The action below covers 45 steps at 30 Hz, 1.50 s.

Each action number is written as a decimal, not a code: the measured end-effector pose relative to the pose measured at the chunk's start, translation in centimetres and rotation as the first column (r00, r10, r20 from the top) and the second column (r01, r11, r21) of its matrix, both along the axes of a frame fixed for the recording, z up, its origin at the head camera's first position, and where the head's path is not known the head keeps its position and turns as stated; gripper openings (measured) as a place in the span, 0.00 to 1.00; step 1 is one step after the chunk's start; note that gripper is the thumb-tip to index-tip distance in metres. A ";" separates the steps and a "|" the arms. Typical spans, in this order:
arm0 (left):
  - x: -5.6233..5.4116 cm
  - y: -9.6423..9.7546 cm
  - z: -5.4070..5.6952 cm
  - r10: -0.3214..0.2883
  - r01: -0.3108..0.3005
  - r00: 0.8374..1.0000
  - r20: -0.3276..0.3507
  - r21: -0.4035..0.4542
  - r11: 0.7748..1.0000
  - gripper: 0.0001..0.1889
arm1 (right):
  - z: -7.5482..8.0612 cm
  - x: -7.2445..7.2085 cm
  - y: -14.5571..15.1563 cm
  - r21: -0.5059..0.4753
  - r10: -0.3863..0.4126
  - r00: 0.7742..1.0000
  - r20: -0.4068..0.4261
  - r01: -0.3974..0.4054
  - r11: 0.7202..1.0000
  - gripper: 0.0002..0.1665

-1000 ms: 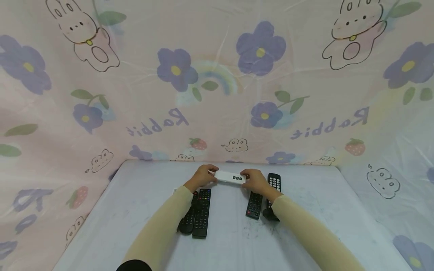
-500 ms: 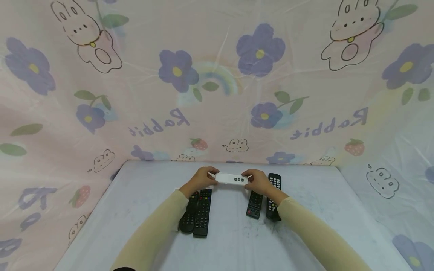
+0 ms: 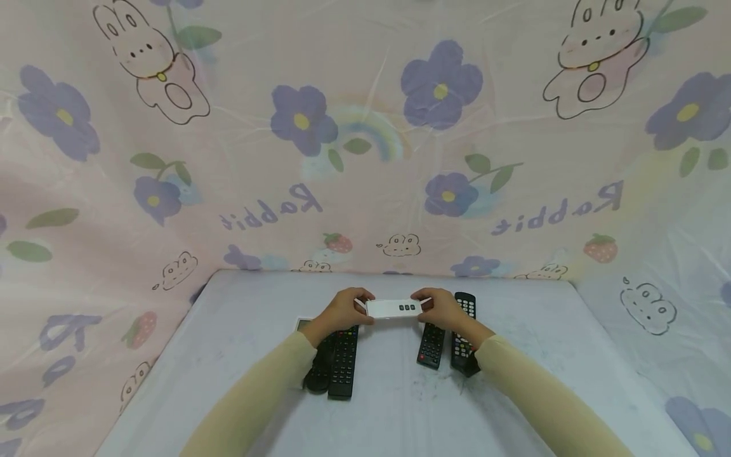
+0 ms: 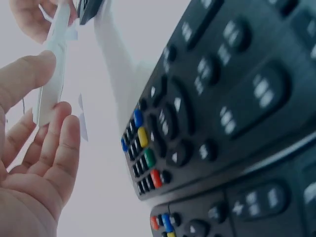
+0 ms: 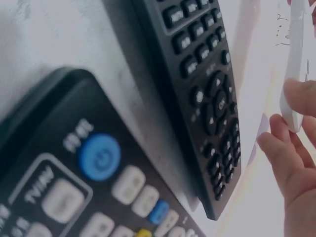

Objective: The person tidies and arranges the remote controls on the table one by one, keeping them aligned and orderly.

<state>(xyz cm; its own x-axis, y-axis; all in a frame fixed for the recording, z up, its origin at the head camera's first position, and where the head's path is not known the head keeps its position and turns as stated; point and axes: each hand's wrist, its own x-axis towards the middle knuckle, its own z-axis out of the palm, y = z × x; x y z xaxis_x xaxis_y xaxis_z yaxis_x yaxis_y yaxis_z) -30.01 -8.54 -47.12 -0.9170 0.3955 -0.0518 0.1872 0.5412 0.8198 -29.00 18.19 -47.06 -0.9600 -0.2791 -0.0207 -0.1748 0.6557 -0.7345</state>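
Observation:
A slim white bar [image 3: 393, 309] with three small dark squares near its right end is held level between both hands, over the far part of the table. My left hand [image 3: 342, 309] grips its left end between thumb and fingers; in the left wrist view the thumb lies on one side of the bar [image 4: 53, 81] and the fingertips on the other. My right hand [image 3: 444, 310] pinches the right end; the right wrist view shows thumb and fingers at the bar's [image 5: 295, 69] tip. Thin white strips stick out at both ends beside the fingers.
Two black remote controls, one long [image 3: 344, 368] and one rounded [image 3: 321, 371], lie by the left forearm, near a pale-edged flat thing [image 3: 304, 324]. Two more, one smaller [image 3: 431, 348] and one with white buttons [image 3: 465, 306], lie under the right forearm. Printed cloth [image 3: 365, 190] surrounds the white table [image 3: 394, 406].
Both hands have drawn the white bar slightly nearer and a little to the right, and it now sits more level. The head view has shifted slightly; the black remote controls stay put.

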 end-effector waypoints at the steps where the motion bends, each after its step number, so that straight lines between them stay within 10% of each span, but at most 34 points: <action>1: 0.2 0.1 0.0 0.000 0.000 1.000 -0.002 0.003 1.000 0.26 | 0.0 0.0 0.0 0.001 0.002 1.000 -0.001 -0.002 1.000 0.26; 33: 8.1 -0.3 0.0 0.149 -0.144 0.988 -0.048 0.085 0.986 0.27 | 0.1 -0.3 -1.4 -0.078 0.170 0.985 0.022 -0.167 0.983 0.24; 45: 11.2 0.0 -0.7 0.279 -0.266 0.959 -0.056 0.172 0.949 0.27 | 0.5 -0.1 -3.2 -0.044 0.189 0.982 -0.002 -0.189 0.981 0.18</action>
<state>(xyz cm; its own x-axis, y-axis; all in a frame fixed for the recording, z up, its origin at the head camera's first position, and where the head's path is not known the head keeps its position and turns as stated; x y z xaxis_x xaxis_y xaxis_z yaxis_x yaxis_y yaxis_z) -18.77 -8.53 -47.77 -0.9895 0.1275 0.0685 0.1186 0.4423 0.8890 -29.12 15.03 -46.60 -0.8898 -0.4562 -0.0068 -0.2908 0.5785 -0.7621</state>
